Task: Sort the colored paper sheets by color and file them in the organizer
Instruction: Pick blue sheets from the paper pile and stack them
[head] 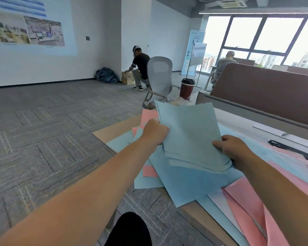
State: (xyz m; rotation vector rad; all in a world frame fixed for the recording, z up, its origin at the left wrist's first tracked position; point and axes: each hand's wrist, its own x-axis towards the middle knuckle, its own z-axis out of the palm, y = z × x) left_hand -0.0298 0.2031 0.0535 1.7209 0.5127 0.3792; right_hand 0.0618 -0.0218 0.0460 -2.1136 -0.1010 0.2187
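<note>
Head view showed the left hand (154,131) and right hand (234,148) each pinching a side edge of the blue stack (190,134), lifted at frame centre above scattered pink and blue sheets (242,197).

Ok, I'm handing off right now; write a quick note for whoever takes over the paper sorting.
Left hand: grips the left edge of the blue stack.
Right hand: grips its lower right edge; the stack is held up over the desk.
Done: some blue sheets gathered into that stack.
Left: loose blue sheets and pink sheets lie mixed on the desk. The organizer is not in view, so filing cannot be judged.
</note>
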